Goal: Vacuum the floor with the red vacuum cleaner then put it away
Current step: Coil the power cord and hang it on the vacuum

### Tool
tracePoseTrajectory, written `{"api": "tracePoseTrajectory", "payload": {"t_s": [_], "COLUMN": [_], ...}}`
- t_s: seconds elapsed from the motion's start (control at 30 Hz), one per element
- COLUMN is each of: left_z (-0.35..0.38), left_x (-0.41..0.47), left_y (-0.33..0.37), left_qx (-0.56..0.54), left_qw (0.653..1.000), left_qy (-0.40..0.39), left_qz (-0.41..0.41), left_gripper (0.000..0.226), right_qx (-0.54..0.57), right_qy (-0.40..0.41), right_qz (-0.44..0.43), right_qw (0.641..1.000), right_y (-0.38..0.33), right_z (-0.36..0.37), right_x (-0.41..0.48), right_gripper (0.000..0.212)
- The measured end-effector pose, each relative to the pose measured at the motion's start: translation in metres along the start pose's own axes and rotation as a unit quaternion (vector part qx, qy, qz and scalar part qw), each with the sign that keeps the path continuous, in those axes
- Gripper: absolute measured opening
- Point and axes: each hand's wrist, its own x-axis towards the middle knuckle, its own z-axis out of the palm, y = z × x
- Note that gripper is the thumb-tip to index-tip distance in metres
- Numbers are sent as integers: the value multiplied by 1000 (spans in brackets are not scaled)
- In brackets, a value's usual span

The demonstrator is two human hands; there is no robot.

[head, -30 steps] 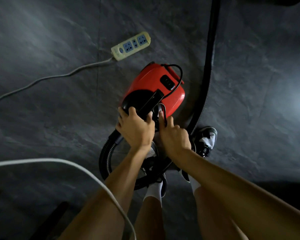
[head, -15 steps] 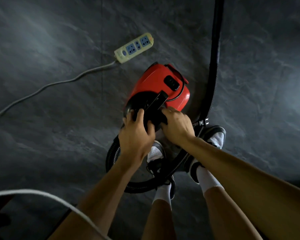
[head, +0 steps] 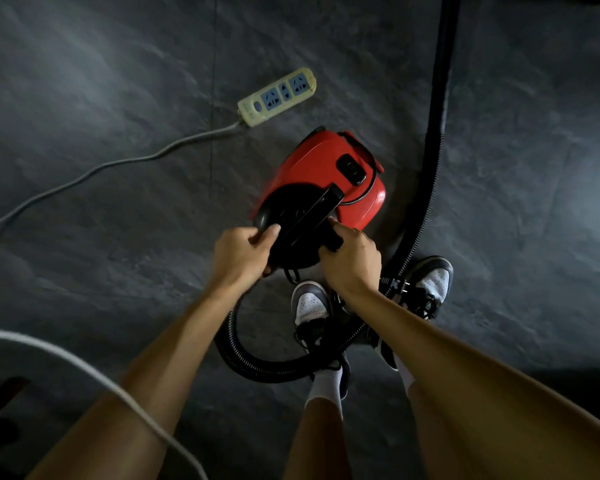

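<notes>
I have both hands down on the black near end of the vacuum point(head: 329, 181), which sits on the dark floor point(head: 84, 202) at centre frame, its red body pointing toward 1 o'clock. My left hand point(head: 243, 254) is curled over the black rim at the vacuum's 8 o'clock side, fingers closed on its edge. My right hand point(head: 352, 258) is at the 5 o'clock side, fingertips pinching something small and black by the handle; I cannot tell whether it is a plug, a latch or a loop of cord.

The power strip point(head: 277, 97) lies at 11 o'clock from the vacuum, near but apart, and its sockets look empty, so I judge the vacuuming is either not started or already finished; I cannot say which.

The hazards I see are mostly underfoot. The hose point(head: 257, 362) loops from the vacuum's near end round at 6 o'clock and passes between or under my shoes point(head: 309, 303), then runs up at 1 o'clock out of frame. If I lift or step back, I could trip or jerk the vacuum over. A thin black cord trails over the red shell; pulling it carelessly could snag on the handle. The light is poor, so I may misjudge my grip.
</notes>
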Motion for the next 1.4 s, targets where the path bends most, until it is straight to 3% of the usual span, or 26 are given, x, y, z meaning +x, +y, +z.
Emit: {"api": "tracePoseTrajectory", "payload": {"t_s": [0.13,0.23,0.37,0.5,0.57,0.67,0.77,0.87,1.0,1.07,1.2,1.3,1.4], "left_z": [-6,-10,-7,6,10,13,18,17,9,11,11,13,21], "left_x": [25,30,27,21,22,19,15,13,1,3,18,18,13], "left_y": [18,33,35,26,23,13,3,3,11,11,12,17,21], "left_qx": [29,92,83,66,33,-53,-60,-97,-123,-84,16,30,-9], "left_qw": [993,986,991,994,996,997,995,991,983,991,996,991,983], "left_qy": [-105,-135,-100,-15,-4,26,50,53,48,55,43,100,164], "left_qz": [-44,-4,29,84,80,40,57,81,127,93,79,89,82], "left_gripper": [29,17,12,12,6,16,19,24,38,39,27,26,26], "right_qx": [10,5,-4,-16,21,55,38,55,182,141,4,-55,-145], "right_qy": [3,22,35,5,-14,-23,-9,-23,-162,-146,-90,-82,-73], "right_qz": [27,24,24,-36,-37,-51,-75,-19,88,77,-25,-37,-85], "right_qw": [1000,999,999,999,999,997,996,998,966,976,996,994,983], "right_y": [-3,-6,-10,-5,3,17,11,-13,-25,-24,-21,-19,-18], "right_z": [-2,4,6,5,4,-5,-4,-4,-23,-22,-16,-22,-20], "right_x": [2,2,4,-2,-4,-3,-1,17,45,46,37,29,19], "right_gripper": [52,50,53,59,53,37,30,13,15,18,29,42,38]}}
